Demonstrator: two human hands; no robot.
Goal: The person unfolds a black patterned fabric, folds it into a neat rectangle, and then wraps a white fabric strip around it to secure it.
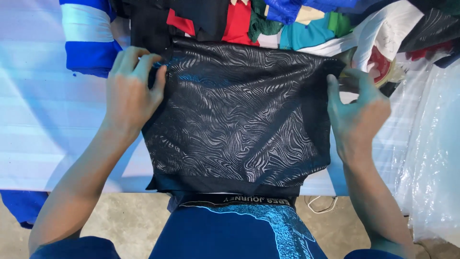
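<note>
A black garment (239,120) with a wavy grey pattern lies folded flat on a white table (43,120), its lower edge hanging over the near table edge. My left hand (132,91) pinches the garment's upper left corner. My right hand (357,112) grips the upper right corner, fingers curled on the fabric edge. Both hands hold the cloth stretched between them.
A heap of clothes in red, green, teal, blue and black (268,19) lies at the table's far side. A blue and white striped garment (88,36) sits at the far left. Clear plastic sheeting (431,144) covers the right. A concrete floor (124,220) shows below.
</note>
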